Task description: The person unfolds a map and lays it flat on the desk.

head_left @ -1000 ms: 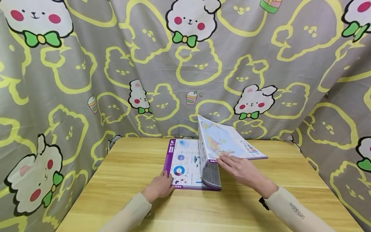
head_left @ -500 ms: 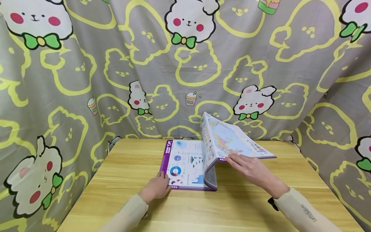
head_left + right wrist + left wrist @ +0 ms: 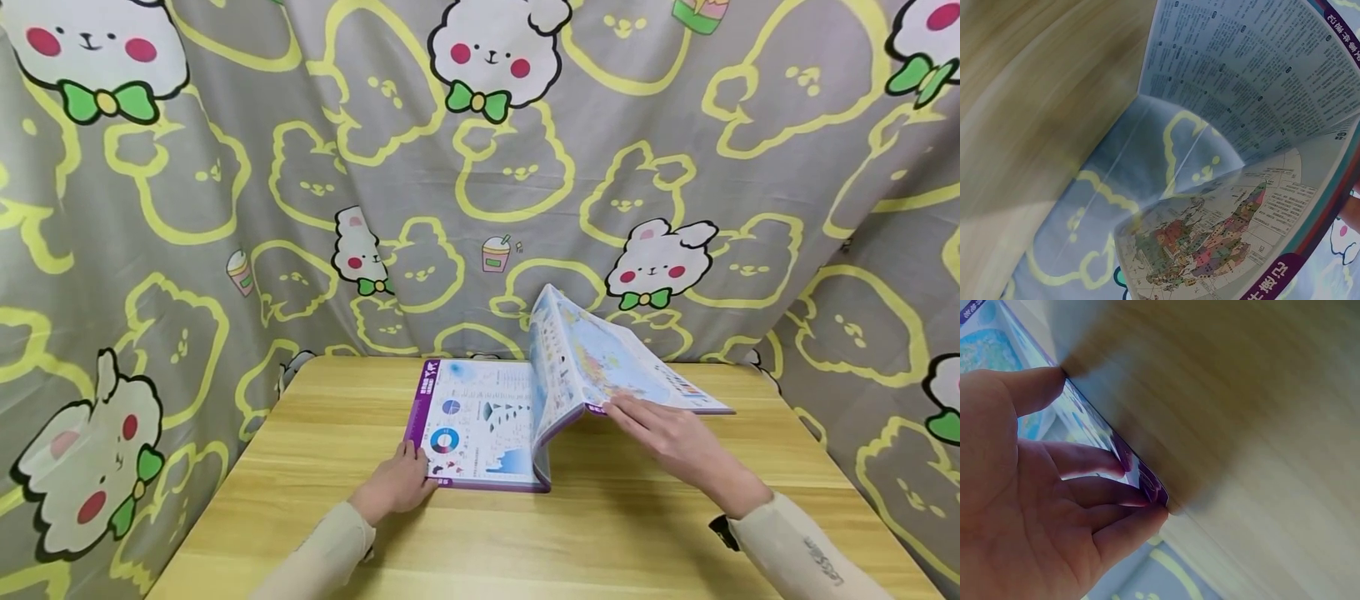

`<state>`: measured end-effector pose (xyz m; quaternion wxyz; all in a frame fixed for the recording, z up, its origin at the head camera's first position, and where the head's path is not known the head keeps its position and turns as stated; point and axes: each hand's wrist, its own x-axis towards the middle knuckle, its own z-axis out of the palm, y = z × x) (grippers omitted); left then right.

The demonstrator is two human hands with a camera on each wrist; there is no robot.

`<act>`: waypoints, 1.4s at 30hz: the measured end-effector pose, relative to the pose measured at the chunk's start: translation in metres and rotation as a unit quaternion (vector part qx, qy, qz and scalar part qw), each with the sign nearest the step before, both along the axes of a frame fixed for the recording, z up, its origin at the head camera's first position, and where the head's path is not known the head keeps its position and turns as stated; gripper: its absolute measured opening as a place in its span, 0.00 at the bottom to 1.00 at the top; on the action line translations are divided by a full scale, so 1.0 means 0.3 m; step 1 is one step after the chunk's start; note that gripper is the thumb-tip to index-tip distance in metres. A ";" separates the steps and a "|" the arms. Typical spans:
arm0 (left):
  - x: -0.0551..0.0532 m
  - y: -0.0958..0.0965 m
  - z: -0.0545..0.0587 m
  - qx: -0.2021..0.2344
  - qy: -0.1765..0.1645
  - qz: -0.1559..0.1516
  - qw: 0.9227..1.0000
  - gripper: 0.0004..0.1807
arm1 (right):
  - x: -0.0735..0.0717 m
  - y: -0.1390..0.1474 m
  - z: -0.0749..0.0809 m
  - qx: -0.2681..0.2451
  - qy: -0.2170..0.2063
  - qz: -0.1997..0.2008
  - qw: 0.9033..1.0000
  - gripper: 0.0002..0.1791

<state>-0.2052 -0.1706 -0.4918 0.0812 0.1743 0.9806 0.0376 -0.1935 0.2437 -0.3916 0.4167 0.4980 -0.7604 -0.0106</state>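
A purple-edged folding map (image 3: 498, 408) stands partly unfolded on the table. Its left panel, printed with charts, lies flat; the middle rises in a ridge toward the right, where a world map shows. My left hand (image 3: 397, 481) presses its fingertips on the flat panel's near left corner; in the left wrist view, thumb and fingers of that hand (image 3: 1029, 506) touch along the edge. With my right hand (image 3: 678, 437) I grip the raised panel by its near edge, thumb hidden beneath. The right wrist view shows the map's underside (image 3: 1210, 240), with text columns and a coloured map.
The wooden table (image 3: 480, 550) extends around the map on both sides and in front. A grey curtain (image 3: 420, 183) with yellow outlines and white cartoon animals hangs behind the table and at its sides.
My right hand has moved rightward with the raised panel, so more of the fold opens and the ridge shifts right. The flat panel and my left hand have slid slightly left.
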 end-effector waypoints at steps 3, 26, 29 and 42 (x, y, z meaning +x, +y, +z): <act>-0.001 -0.015 0.012 0.007 -0.009 0.004 1.000 0.36 | 0.001 0.006 0.005 -0.011 0.008 0.001 1.000 0.24; -0.014 -0.080 0.020 0.006 -0.034 0.034 0.999 0.34 | 0.009 0.053 -0.009 -0.045 -0.001 0.004 0.999 0.23; -0.015 -0.088 0.018 0.005 -0.040 0.044 0.998 0.34 | 0.011 0.060 -0.013 -0.046 0.000 0.003 0.999 0.23; -0.006 -0.124 0.033 0.032 -0.049 0.058 0.997 0.34 | 0.019 0.080 -0.022 -0.050 -0.006 -0.007 0.999 0.23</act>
